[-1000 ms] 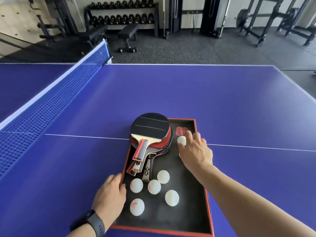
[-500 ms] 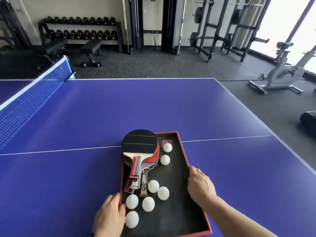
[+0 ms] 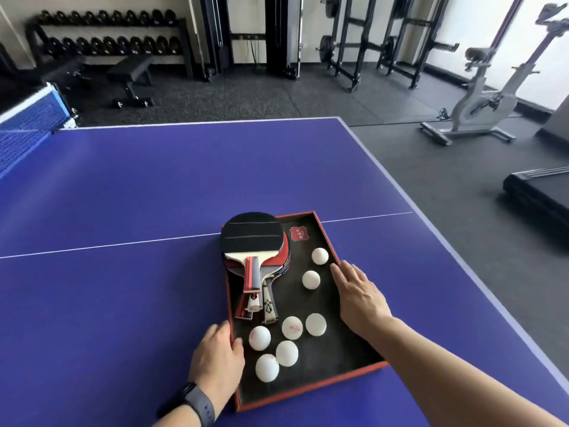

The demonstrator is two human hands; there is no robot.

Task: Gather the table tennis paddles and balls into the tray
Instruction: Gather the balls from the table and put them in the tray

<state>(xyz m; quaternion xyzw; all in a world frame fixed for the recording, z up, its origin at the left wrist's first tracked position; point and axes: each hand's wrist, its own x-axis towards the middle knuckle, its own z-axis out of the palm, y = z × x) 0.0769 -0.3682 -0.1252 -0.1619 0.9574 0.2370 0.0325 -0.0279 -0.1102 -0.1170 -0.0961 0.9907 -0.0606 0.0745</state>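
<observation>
On the blue table (image 3: 154, 195) the tray (image 3: 311, 392) ran its long axis from 6 to 12 o'clock, paddles (image 3: 255, 241) and balls (image 3: 291, 327) inside, left hand (image 3: 215, 355) and right hand (image 3: 358, 295) each an open grip resting on its rims at 9 and 3 o'clock.

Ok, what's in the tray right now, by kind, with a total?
White balls: 7
Paddles, stacked: at least 3, exact count hidden by the stack
Total: at least 10, all inside the tray
</observation>
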